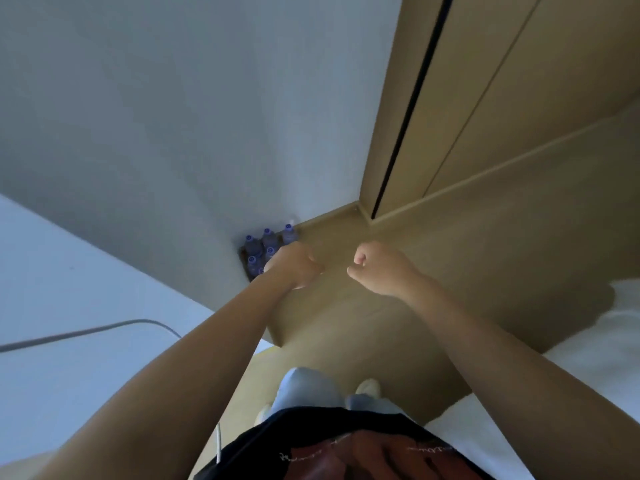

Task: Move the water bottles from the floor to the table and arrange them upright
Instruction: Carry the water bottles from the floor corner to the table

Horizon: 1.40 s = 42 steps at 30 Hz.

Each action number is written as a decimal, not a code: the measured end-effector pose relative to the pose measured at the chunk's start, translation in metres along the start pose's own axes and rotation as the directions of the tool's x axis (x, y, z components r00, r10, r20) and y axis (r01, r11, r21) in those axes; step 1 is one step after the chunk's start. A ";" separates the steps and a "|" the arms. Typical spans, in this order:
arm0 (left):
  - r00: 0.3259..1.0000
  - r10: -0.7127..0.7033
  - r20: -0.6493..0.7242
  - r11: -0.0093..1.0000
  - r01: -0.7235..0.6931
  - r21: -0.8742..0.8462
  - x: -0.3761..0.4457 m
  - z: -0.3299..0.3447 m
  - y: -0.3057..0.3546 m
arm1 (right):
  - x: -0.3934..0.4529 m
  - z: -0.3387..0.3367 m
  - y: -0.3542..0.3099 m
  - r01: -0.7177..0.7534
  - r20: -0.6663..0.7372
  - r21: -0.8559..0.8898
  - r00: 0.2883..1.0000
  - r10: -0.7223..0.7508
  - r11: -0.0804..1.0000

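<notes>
Several clear water bottles [264, 244] with blue caps stand upright on the wooden floor in the corner by the white wall, packed close together. My left hand [295, 265] is held out in front of them with its fingers curled into a fist, covering the nearer bottles of the group. My right hand [378, 268] is stretched out beside it over bare floor, also closed in a fist with nothing in it. The white table top [69, 289] lies at the left, below the wall.
A grey cable [86, 332] runs across the white table. Wooden wardrobe doors [485, 98] rise at the back right. White bedding [606, 341] lies along the right edge. My legs and light shoes stand on the wooden floor [346, 341] between table and bed.
</notes>
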<state>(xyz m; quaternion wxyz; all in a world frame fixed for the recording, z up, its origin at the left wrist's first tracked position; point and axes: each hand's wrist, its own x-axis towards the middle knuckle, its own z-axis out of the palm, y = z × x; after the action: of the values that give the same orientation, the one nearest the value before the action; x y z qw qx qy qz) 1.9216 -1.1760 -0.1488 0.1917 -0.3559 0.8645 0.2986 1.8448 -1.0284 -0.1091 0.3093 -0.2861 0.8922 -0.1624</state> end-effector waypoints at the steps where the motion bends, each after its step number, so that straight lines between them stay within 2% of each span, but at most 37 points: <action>1: 1.000 -0.020 -0.006 1.000 0.020 -0.018 0.004 -0.001 0.006 | 0.009 -0.010 0.004 0.020 0.009 -0.009 1.000 -0.020 1.000; 9: 0.983 -0.185 0.009 0.980 0.185 -0.079 0.053 -0.014 0.003 | 0.095 -0.042 -0.002 0.162 0.098 -0.087 0.983 -0.154 0.983; 13: 0.967 -0.256 0.005 0.963 0.256 -0.078 0.091 -0.020 -0.012 | 0.149 -0.041 -0.015 0.244 0.198 -0.154 0.957 -0.212 0.957; 17: 0.955 -0.297 -0.006 0.941 0.292 -0.169 0.126 -0.030 -0.024 | 0.197 -0.041 -0.023 0.267 0.290 -0.170 0.933 -0.211 0.949; 24: 0.885 -0.466 -0.015 0.850 0.442 -0.285 0.159 -0.036 -0.040 | 0.258 -0.026 -0.041 0.346 0.393 -0.190 0.884 -0.252 0.919; 32: 0.797 -0.604 0.015 0.742 0.569 -0.354 0.212 -0.012 -0.086 | 0.324 0.038 -0.041 0.419 0.485 -0.169 0.823 -0.295 0.892; 36: 0.744 -0.666 0.045 0.662 0.619 -0.423 0.247 0.023 -0.114 | 0.359 0.090 -0.032 0.478 0.539 -0.154 0.774 -0.332 0.865; 39: 0.699 -0.713 0.048 0.600 0.645 -0.472 0.273 0.064 -0.131 | 0.395 0.137 -0.028 0.562 0.591 -0.187 0.720 -0.365 0.806; 42: 0.703 -0.710 0.047 0.606 0.644 -0.467 0.304 0.102 -0.146 | 0.433 0.182 -0.021 0.549 0.568 -0.199 0.740 -0.360 0.812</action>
<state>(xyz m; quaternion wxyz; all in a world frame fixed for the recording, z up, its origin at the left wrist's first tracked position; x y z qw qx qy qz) 1.8358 -1.3446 -0.4460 0.1404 -0.7111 0.5823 0.3681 1.6914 -1.3298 -0.4360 0.4249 -0.5815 0.6938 0.0099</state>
